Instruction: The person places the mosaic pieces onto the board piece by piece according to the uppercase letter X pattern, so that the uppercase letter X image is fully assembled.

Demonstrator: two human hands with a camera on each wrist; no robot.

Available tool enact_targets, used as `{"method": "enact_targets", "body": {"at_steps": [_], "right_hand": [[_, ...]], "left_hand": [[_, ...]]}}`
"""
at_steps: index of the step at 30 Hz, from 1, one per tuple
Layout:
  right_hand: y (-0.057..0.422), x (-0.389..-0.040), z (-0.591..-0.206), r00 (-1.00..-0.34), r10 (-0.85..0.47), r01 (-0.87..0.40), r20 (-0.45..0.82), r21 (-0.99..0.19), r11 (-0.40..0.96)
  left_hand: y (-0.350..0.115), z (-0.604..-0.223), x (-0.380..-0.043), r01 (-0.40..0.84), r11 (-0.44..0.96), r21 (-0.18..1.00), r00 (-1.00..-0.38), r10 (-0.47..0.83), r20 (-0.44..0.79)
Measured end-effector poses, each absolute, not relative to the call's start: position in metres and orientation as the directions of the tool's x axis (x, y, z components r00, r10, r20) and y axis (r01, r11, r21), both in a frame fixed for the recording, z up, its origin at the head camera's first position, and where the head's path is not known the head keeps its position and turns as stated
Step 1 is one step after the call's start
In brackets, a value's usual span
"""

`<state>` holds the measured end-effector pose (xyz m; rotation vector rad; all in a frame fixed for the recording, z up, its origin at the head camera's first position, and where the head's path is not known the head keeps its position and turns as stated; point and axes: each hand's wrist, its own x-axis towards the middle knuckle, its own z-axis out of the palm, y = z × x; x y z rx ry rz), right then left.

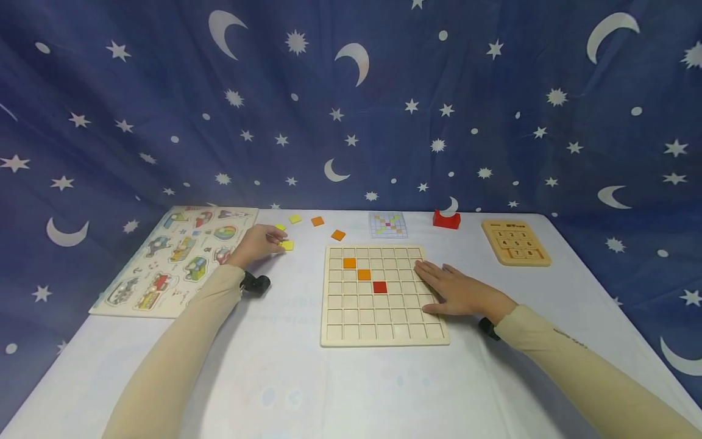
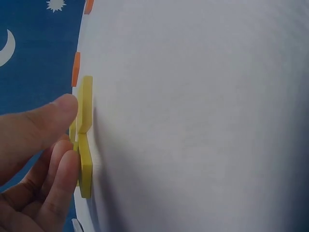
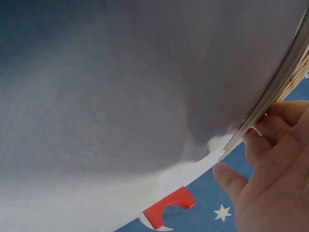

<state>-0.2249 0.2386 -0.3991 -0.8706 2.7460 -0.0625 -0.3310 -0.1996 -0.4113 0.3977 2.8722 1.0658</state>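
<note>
At the left edge of the table [image 1: 263, 372] lay a picture board [image 1: 180, 275], partly covered by the left sleeve. The left hand [image 1: 258, 242] hovered over its right side, thumb and fingers slightly parted at a yellow tile [image 1: 287, 245]; I couldn't tell whether they had hold of it. Another yellow tile [image 1: 281, 227] was half hidden behind the fingers, with a third clear of them nearer the far edge. Two loose orange tiles [image 1: 317, 221] came next. The grid board [image 1: 351, 316], mid-table, bore two orange squares and a red one [image 1: 379, 287] along a diagonal. Behind it lay a card [image 1: 388, 225], its small pattern blurred. The right hand [image 1: 457, 291], fingers spread, rested on the grid board's right edge, gripping nothing and covering some cells. Beyond stood a notched red block [image 1: 446, 219] by the far edge, and a number puzzle [image 1: 515, 242] near the far right corner.
</note>
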Motion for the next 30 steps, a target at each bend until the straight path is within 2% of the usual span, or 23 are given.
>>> {"method": "enact_targets", "body": {"at_steps": [19,30], "right_hand": [[0.2393,-0.2256,-0.3992,-0.785,-0.576,-0.564,-0.228,-0.122,0.817],[0.2407,-0.226,-0.4009,-0.779,-0.59,-0.578,-0.21,-0.121,0.807]], "left_hand": [[-0.1976,-0.4123,-0.3342,0.189,0.763,0.619,-0.969,0.246,-0.007],[-0.1955,-0.4095,-0.3354,0.213,0.78,0.589,-0.963,0.268,-0.007]]}}
